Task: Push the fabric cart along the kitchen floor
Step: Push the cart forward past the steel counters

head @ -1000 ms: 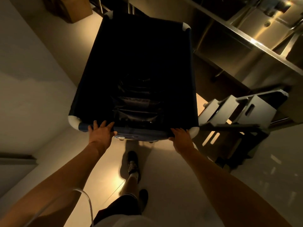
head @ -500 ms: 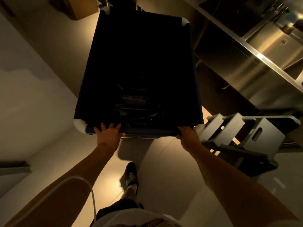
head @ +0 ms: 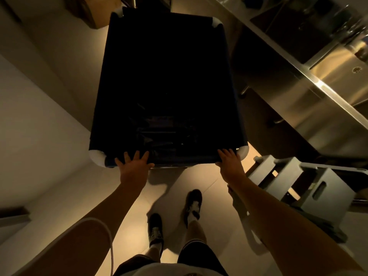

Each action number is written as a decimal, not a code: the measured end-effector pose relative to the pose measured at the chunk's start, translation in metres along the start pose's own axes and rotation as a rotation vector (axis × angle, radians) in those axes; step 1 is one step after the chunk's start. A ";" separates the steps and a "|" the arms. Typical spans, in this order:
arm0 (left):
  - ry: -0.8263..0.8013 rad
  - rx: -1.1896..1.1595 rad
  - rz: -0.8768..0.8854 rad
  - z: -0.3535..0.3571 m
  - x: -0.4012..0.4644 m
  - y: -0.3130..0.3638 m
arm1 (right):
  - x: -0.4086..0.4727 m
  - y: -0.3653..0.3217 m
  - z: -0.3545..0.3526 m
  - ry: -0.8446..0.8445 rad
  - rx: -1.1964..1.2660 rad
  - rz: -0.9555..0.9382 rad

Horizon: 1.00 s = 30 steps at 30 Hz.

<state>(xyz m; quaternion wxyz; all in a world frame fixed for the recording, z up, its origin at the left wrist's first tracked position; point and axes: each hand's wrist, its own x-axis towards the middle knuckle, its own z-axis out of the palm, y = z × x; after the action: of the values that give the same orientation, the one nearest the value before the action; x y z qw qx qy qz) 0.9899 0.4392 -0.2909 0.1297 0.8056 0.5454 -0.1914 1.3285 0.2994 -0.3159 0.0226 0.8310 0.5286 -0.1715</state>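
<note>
— Two hands on record. State of each?
— Left hand [head: 133, 165]: fingers spread flat over the near top rail of the tall black fabric cart [head: 167, 86], palm pressed on the rail, not curled round it. Right hand [head: 230, 162]: laid over the same rail just beside the near right corner, fingers bent over the edge, gripping the rail.

— Item one, the cart. Location?
— Centre of the view, standing on the pale tiled kitchen floor [head: 209, 188], directly ahead of the person. Dark cloth walls, rounded white corner caps [head: 217, 22] at all four top corners. Interior mostly too dark to read; some crumpled dark material shows near the close end.

— To the right?
— Long stainless-steel desk [head: 310, 80] running diagonally, with a sink basin and drain at the far right. Near its foot, close beside the cart's right corner, a grey metal step stool with slotted handholds [head: 306, 182].

— To the left?
— Plain pale wall [head: 35, 126]. At the top left, a brown cardboard box [head: 89, 12] on the floor, near the cart's far left corner.

— The person?
— Bare forearms extended to the rail. Dark shorts, white socks, dark lace-up shoes [head: 156, 230]; the right foot is set ahead of the left. One thin white cable [head: 108, 236] loops over the left arm.
</note>
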 end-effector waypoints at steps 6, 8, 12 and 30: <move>-0.021 -0.015 -0.056 -0.020 0.041 0.014 | 0.058 0.007 -0.021 -0.005 0.017 -0.055; -0.026 -0.003 -0.079 -0.026 0.053 0.019 | 0.077 0.007 -0.031 0.006 0.023 -0.076; -0.020 -0.010 -0.134 -0.040 0.075 0.032 | 0.118 0.011 -0.048 0.004 0.008 -0.126; 0.035 -0.151 -0.338 -0.062 0.148 0.068 | 0.267 0.026 -0.096 0.014 0.040 -0.355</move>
<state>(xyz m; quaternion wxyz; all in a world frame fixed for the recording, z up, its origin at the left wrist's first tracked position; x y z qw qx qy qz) 1.1123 0.5626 -0.3023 0.1464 0.6937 0.6880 -0.1551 1.4788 0.5419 -0.3119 -0.0281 0.7260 0.6638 -0.1774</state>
